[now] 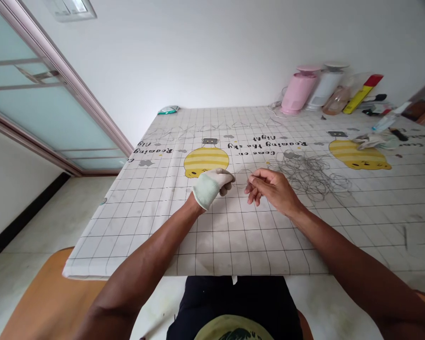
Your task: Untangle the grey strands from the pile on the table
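Observation:
My left hand [216, 184], in a pale knitted glove, is closed with thumb and fingers pinched together. A thin grey wire [241, 171] shows faintly in the small gap between my hands, and its ends are hard to make out. My bare right hand [269, 189] faces it, thumb and forefinger pinched on the wire, other fingers curled loosely. Just right of that hand lies a loose tangle of thin grey wire pieces [304, 177]. Along the far side of the table, several bent thin wires [230, 125] lie in a row.
A checked tablecloth [145, 236] with printed yellow bears covers the table. At the back right stand a pink cylinder-shaped device [298, 92], a white one [324, 89], bottles and a yellow-red box [363, 94]. A green packet [168, 110] lies at the far left corner.

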A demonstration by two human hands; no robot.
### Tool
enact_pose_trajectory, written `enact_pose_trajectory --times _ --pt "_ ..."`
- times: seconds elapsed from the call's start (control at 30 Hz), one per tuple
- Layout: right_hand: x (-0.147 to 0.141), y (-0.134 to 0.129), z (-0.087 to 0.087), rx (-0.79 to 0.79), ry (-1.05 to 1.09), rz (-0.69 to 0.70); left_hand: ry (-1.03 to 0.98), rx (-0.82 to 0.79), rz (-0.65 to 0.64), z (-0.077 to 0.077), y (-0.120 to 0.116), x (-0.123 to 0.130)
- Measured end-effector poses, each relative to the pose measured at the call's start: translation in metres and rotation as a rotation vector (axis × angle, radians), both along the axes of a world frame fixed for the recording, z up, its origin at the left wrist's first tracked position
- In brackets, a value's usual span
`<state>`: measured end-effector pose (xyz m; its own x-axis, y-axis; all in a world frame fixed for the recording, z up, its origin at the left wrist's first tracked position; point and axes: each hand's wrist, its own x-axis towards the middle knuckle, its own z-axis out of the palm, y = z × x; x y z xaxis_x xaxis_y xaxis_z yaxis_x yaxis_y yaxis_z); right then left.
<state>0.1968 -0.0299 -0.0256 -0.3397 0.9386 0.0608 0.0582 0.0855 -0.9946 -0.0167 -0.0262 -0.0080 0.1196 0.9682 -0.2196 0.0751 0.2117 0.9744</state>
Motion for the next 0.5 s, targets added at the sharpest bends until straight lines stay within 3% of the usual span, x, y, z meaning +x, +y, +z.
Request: enact_pose_trajectory --times 0.27,0.4,0.5 --pt "0.001 -0.004 0.004 -0.066 0.015 -0.013 -0.135 -0.042 -0.293 0.002 -0.002 -0.006" --pt "0.000 -0.004 0.006 -0.117 0.089 -0.039 -0.125 -0.063 -0.328 -0.002 0.001 -0.008" --pt "0.001 -0.003 0.005 -0.107 0.135 -0.059 -0.244 -0.120 -0.357 -0.010 0.006 -0.008"
